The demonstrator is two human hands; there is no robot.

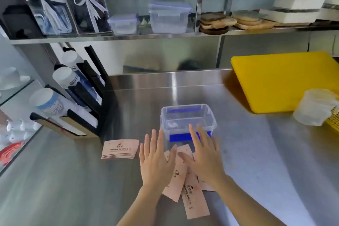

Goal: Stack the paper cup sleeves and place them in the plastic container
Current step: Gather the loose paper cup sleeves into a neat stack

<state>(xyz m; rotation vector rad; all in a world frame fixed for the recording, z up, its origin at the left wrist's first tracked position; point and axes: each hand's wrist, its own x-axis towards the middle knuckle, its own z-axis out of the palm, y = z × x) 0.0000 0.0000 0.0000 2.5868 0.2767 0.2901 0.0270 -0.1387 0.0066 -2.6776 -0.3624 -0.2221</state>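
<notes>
While both hands (pixel 156 161) flat, fingers spread, loose sleeves (pixel 194 194) apparently lie lengthwise toward container (pixel 187 115).

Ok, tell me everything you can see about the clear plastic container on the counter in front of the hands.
The plastic container is a clear, rectangular box with rounded corners and no lid on it. Blue latch flaps hang at its near and far sides. It stands upright on the steel counter, apparently empty, with no sleeves inside. The right hand reaches in front of its near wall; actual contact is unclear.
</notes>
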